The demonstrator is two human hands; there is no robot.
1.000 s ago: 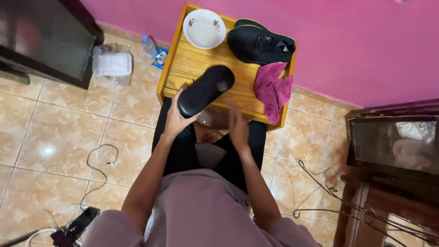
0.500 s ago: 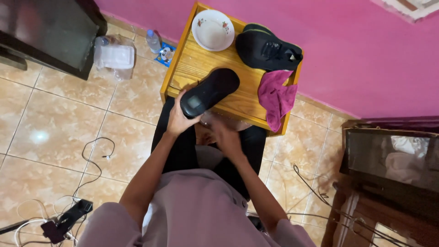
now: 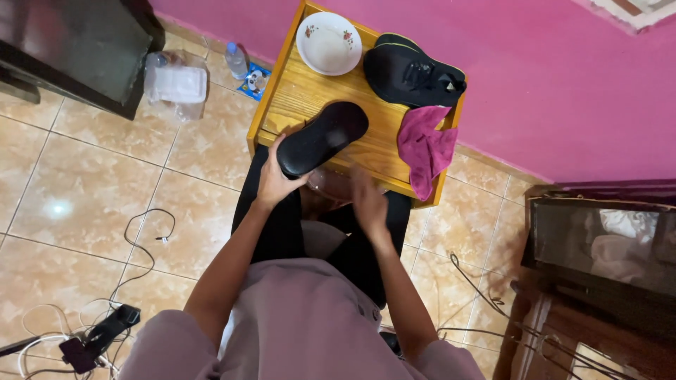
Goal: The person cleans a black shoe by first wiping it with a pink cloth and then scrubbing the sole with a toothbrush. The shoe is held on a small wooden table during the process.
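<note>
Shoe (image 3: 322, 138) in black sits in the left hand (image 3: 276, 181), gripped at one end and tipped sole-up over the near edge of the wooden tabletop (image 3: 310, 93), so its underside shows. The right hand (image 3: 367, 200) is blurred and holds nothing, just beside it. Farther back lie a pink cloth (image 3: 424, 146), another black shoe (image 3: 410, 72) and a white bowl (image 3: 329, 43).

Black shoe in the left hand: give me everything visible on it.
The black shoe is a plain, matte, dark slip-on or sole-up shape; which face shows cannot be told. It is long and oval, with no visible laces or markings. It lies tilted diagonally, one end over the wooden table, the other past the table's near edge. The left hand grips that near end from below. The right hand, blurred, is close but apart from it. Nothing else touches it.
</note>
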